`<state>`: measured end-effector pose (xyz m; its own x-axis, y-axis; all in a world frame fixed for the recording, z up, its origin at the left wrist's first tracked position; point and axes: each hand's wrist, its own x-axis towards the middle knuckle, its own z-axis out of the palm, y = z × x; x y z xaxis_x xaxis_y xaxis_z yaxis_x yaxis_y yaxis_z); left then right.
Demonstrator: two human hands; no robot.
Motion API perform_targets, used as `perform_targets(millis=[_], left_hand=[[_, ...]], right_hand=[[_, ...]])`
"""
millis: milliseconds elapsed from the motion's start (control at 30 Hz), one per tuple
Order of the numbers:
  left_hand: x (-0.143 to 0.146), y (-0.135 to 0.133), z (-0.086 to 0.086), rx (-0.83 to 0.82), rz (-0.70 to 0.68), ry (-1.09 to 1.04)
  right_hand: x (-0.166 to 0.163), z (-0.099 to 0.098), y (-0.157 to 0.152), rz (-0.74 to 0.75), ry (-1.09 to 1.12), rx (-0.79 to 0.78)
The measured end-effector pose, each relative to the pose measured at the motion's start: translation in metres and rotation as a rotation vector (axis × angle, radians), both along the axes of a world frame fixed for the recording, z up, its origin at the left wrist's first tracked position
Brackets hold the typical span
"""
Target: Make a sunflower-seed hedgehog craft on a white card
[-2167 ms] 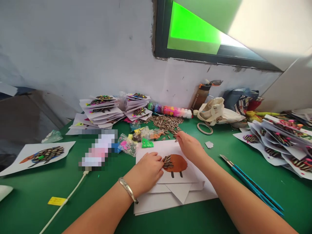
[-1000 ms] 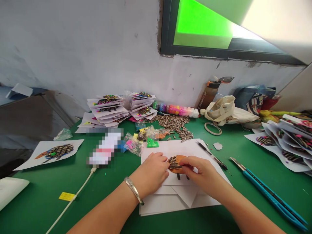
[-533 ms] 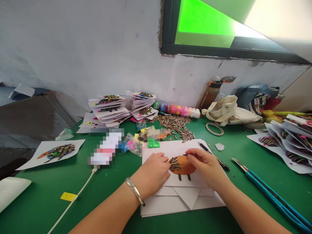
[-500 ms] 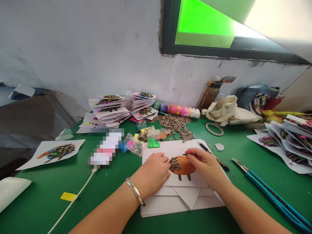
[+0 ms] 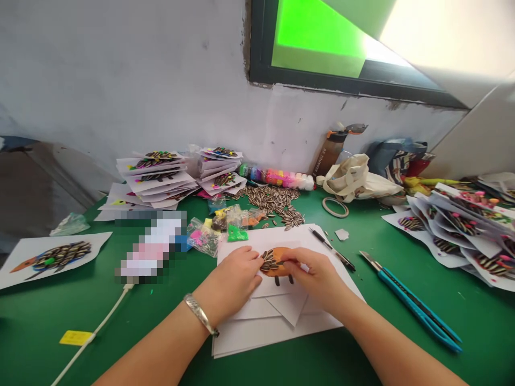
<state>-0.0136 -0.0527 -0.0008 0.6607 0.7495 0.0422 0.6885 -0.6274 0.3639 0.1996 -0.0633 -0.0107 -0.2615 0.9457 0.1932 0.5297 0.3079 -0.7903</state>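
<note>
A white sheet with an orange oval body [image 5: 277, 272] and two dark legs lies on stacked white paper [image 5: 241, 343]. Striped sunflower seeds [image 5: 270, 260] overlap on the oval's left part. My left hand [image 5: 235, 276], a silver bangle at its wrist, rests on the sheet's left side, fingers loosely extended and holding nothing. Thumb and forefinger of my right hand [image 5: 316, 273] pinch a sunflower seed over the middle of the oval, beside the placed seeds; the fingertips hide most of it. A loose heap of sunflower seeds [image 5: 273, 199] lies beyond the paper.
A pen [image 5: 332, 248] lies on the paper's right edge, with a blue utility knife [image 5: 414, 300] further right. Bags of coloured clay [image 5: 237, 232], a phone [image 5: 155, 246] with its cable, a tape roll [image 5: 335, 207] and piles of seed pictures [image 5: 161, 185] surround the work.
My right hand has moved left and down across the orange oval, bringing the pinched seed next to the placed ones. My left hand stays on the sheet. The whole view has shifted.
</note>
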Motion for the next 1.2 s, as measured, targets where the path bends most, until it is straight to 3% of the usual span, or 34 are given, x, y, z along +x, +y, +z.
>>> perform_targets(millis=[100,300,633,1200], left_hand=[[-0.001,0.001,-0.002,0.001,0.004,-0.016],[-0.001,0.000,-0.005,0.021,0.004,-0.011],[0.001,-0.001,-0.002,0.014,0.001,-0.007],[0.004,-0.003,-0.002,0.050,-0.039,0.033]], right_hand=[[-0.005,-0.003,-0.003,0.134,-0.050,0.110],[-0.008,-0.012,-0.002,0.079,-0.157,0.250],[-0.011,-0.024,-0.003,0.042,-0.353,0.300],[-0.022,-0.034,-0.002,0.018,-0.357,0.379]])
